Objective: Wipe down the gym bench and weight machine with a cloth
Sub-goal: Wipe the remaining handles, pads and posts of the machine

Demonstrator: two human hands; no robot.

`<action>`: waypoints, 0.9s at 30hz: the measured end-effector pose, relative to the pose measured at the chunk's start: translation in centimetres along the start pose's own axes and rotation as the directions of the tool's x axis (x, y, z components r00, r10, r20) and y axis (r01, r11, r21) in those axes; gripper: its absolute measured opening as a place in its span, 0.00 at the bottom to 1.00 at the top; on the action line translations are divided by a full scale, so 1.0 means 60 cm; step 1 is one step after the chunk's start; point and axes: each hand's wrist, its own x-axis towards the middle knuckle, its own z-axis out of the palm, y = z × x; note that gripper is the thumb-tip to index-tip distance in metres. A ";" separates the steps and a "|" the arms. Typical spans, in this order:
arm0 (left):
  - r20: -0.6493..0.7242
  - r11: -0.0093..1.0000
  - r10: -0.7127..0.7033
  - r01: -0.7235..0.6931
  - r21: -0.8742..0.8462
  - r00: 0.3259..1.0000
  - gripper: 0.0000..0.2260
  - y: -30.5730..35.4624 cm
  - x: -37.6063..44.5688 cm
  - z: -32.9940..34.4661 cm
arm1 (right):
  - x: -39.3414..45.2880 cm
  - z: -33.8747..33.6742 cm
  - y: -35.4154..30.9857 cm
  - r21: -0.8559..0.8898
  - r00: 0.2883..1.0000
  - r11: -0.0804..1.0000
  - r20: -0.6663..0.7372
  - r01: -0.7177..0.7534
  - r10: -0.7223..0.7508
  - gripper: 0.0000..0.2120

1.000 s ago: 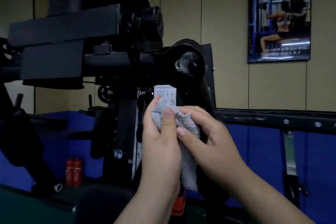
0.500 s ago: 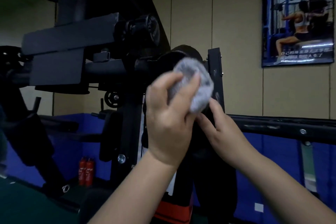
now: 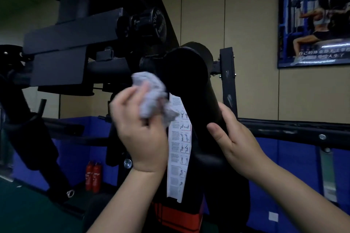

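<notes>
A black weight machine (image 3: 75, 43) fills the left and middle of the head view. Its padded black arm (image 3: 189, 73) slants down to the right from a round end. My left hand (image 3: 142, 134) grips a bunched grey cloth (image 3: 151, 98), held just left of that round end and blurred by motion. My right hand (image 3: 233, 138) holds the lower part of the padded arm, thumb in front and fingers behind it. A white instruction sticker (image 3: 179, 147) on the machine's upright shows between my hands.
Two red fire extinguishers (image 3: 92, 176) stand on the floor by the blue wall padding (image 3: 293, 166). A black rail (image 3: 293, 130) runs across on the right. A framed gym poster (image 3: 314, 21) hangs on the beige wall. An orange and black part (image 3: 176, 217) sits below the sticker.
My left hand carried the cloth up from the sticker onto the round pad end, then down to its left side. My right hand left the cloth and took hold of the padded arm.
</notes>
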 end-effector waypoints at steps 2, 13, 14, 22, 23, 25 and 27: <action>-0.082 0.913 -0.389 0.372 -0.167 0.918 0.09 0.026 0.004 -0.004 | -0.002 0.003 0.003 0.006 1.000 1.000 -0.008 0.004 -0.004 0.25; 0.418 0.626 -0.627 0.745 -0.231 0.657 0.04 0.057 -0.059 0.030 | -0.002 0.016 0.000 0.016 0.994 1.000 -0.107 -0.008 0.010 0.19; 0.391 0.616 -0.629 0.738 -0.277 0.672 0.04 0.055 -0.039 0.039 | -0.002 0.017 0.001 0.005 0.994 1.000 -0.105 -0.019 0.020 0.21; 0.626 0.461 -0.629 0.869 -0.178 0.461 0.16 0.043 -0.075 0.024 | -0.007 0.024 -0.004 -0.119 0.989 0.990 -0.140 -0.074 0.057 0.20; 0.604 0.476 -0.627 0.856 -0.202 0.492 0.15 0.039 -0.057 0.034 | -0.006 0.024 -0.005 -0.129 0.987 0.988 -0.149 -0.081 0.062 0.22; 0.539 0.493 -0.624 0.820 -0.291 0.566 0.11 0.044 -0.020 0.048 | -0.007 0.026 -0.006 -0.135 0.985 0.986 -0.155 -0.094 0.073 0.23; 0.502 0.528 -0.593 0.775 -0.348 0.630 0.08 0.058 -0.023 0.048 | -0.007 0.027 -0.005 -0.141 0.982 0.985 -0.174 -0.104 0.079 0.25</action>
